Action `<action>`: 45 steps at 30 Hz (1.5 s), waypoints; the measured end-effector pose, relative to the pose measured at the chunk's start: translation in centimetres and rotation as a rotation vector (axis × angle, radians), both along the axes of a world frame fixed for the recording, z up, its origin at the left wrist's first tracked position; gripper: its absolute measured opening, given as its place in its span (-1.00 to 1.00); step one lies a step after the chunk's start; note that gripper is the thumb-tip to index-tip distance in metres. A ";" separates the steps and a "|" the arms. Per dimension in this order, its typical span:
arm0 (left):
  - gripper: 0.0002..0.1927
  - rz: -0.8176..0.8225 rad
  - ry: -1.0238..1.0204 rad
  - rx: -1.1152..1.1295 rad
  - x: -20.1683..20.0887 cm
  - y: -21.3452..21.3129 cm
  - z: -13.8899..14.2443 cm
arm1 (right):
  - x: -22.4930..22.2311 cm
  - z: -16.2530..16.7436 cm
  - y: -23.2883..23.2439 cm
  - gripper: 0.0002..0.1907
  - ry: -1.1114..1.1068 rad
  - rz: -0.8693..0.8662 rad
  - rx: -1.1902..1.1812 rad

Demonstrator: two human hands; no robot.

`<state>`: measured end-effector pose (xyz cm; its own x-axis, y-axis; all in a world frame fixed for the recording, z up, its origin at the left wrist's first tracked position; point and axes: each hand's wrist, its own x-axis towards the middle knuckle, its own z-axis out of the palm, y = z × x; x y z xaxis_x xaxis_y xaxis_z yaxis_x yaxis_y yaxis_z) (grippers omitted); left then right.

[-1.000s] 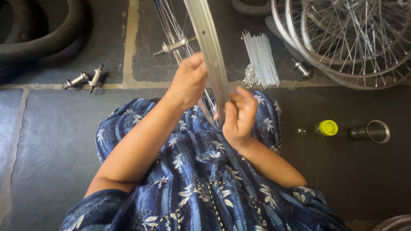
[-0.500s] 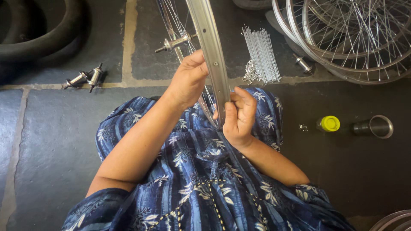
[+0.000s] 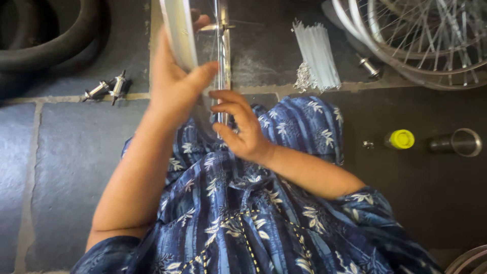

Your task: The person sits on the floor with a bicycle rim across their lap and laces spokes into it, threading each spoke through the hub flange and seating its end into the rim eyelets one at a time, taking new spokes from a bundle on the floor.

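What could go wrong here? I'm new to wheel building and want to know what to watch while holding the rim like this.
The left hand alone grips the rim; it could tilt and bend the spokes that the right hand fingers. Thin spoke ends near those fingers might prick them. The loose spoke bundle lies close by on the floor and could be scattered by the rim.

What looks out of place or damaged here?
Nothing stands out as damaged. Left hand grips the metal rim; right hand fingers the spokes. Loose spoke bundle and two hubs lie on the floor.
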<state>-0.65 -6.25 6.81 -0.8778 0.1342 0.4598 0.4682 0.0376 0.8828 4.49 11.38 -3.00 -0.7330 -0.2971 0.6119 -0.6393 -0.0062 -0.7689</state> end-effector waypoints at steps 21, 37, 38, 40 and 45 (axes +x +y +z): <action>-0.46 -0.300 -0.310 0.139 -5.9 -14.2 2.5 | -17.0 -17.1 -4.3 -0.31 -0.034 -0.162 0.539; -0.49 -0.344 -0.250 0.080 -6.4 -11.3 4.8 | -17.7 -14.9 -5.0 -0.34 0.106 -0.596 0.613; -0.51 -0.319 -0.252 0.056 -6.6 -11.0 5.1 | -17.0 -14.8 -5.0 -0.40 0.092 -0.567 0.608; -0.55 -0.277 -0.262 0.012 -7.0 -10.7 5.4 | -14.8 -14.0 -4.7 -0.50 0.056 -0.513 0.603; -0.54 -0.288 -0.215 0.028 -6.8 -10.7 5.3 | -13.7 -6.8 -3.8 -0.81 0.576 -0.470 0.447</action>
<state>-7.46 -16.95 12.15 -0.8828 0.3805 0.2754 0.2592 -0.0943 0.9612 -9.23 7.59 -9.83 -0.4519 -0.3422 0.8238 -0.7904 0.5818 -0.1918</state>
